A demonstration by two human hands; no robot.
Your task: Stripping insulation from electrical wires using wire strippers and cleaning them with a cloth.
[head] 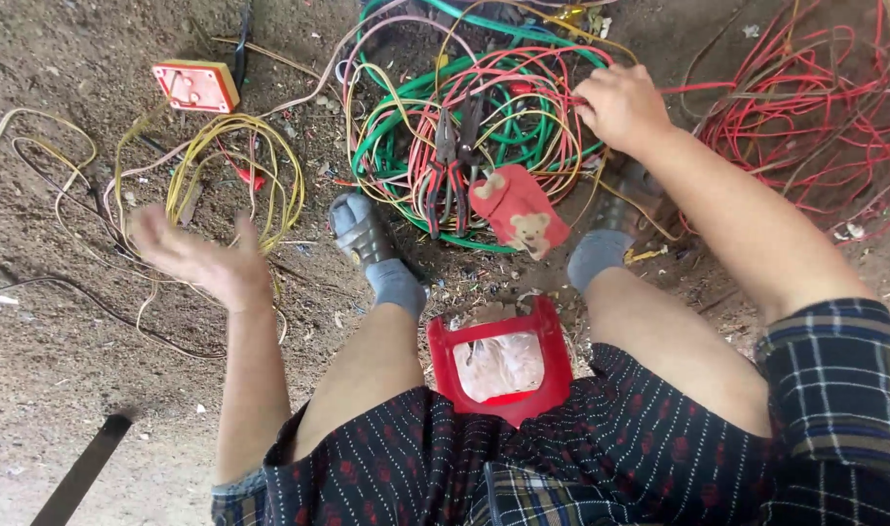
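Gripped in the closed right hand (pixel 622 105) are thin glossy strands of the far tangled wire pile (pixel 484 117); the left hand (pixel 203 258) is held open, empty. Pliers (pixel 452 170) lie on the coils, beside a red cloth (pixel 518 209).

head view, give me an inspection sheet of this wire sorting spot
surface: bare dirt ground strewn with small scraps
job's things: tangled heap of green, red and yellow wires; pliers lying on the heap
clutter: red cloth with a bear picture; orange box; red stool seat
grippers: left hand open, fingers spread, blurred, above the ground, holding nothing; right hand closed on strands at the heap's edge
cables: yellow wire loops at left; red wire pile at right
surroundings: dark strip at lower left
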